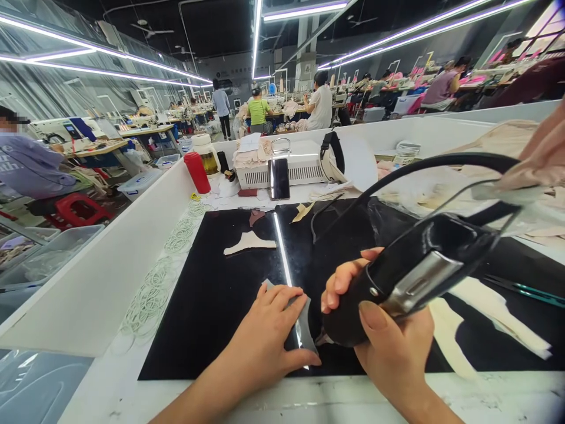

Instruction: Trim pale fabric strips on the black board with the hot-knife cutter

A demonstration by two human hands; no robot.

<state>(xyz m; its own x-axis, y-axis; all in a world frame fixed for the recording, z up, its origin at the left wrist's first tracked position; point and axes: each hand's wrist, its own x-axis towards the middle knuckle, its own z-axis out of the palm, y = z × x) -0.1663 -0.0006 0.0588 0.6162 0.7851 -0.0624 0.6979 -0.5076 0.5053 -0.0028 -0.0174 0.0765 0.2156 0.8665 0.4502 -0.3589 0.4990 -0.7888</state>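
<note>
My left hand (pixel 276 324) lies with fingers spread over a small grey cut piece (pixel 303 321), pressing it on a shiny black mat (pixel 220 306). Beside it, my right hand (pixel 392 341) is wrapped round a black corded hand tool (pixel 353 306) with a metal lever along its side. The tool's nose points down near the grey piece's right edge; I cannot tell whether it touches. A cream cut piece (pixel 249 242) rests farther back on the mat. To the right of my right hand lie more cream pieces (pixel 498 312).
Pale green cord coils (pixel 152 300) line the left side. Behind the mat stand a phone (pixel 279 178), a white vented box (pixel 304 165), and a red cup (pixel 196 172). The tool's thick cable (pixel 424 159) arches at the right, near another hand (pixel 541 153). Teal-handled tweezers (pixel 529 290) lie right.
</note>
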